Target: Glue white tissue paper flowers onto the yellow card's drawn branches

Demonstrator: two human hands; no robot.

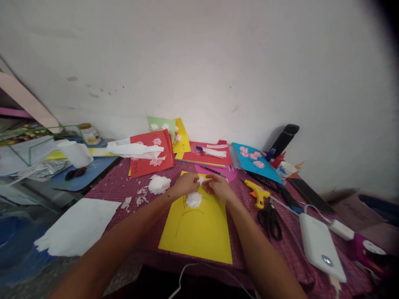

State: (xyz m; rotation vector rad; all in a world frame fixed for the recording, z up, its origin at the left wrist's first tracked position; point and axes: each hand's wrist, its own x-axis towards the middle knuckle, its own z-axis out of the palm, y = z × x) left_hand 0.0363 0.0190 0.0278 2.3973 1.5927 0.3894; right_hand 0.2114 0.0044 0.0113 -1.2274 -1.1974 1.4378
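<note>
A yellow sheet lies flat on the tabletop in front of the person, and it carries some dark drawn curves. A white ruffled tuft sits on its upper half, toward 12 o'clock from its middle. Just beyond this tuft, the 2 hands meet near the 12 o'clock edge of the sheet. The left hand pinches a small white piece between its fingertips; the right hand has bent fingers just beside the same piece, but I cannot tell if they also grip it. Seen from the sheet, crumpled white paper lies at 10 o'clock, and a large white sheet at 9 o'clock. A yellow glue gun is at 2 o'clock, and black scissors are at 3 o'clock. Between 1 and 2 o'clock, a blue card bears pink and white flowers.
</note>
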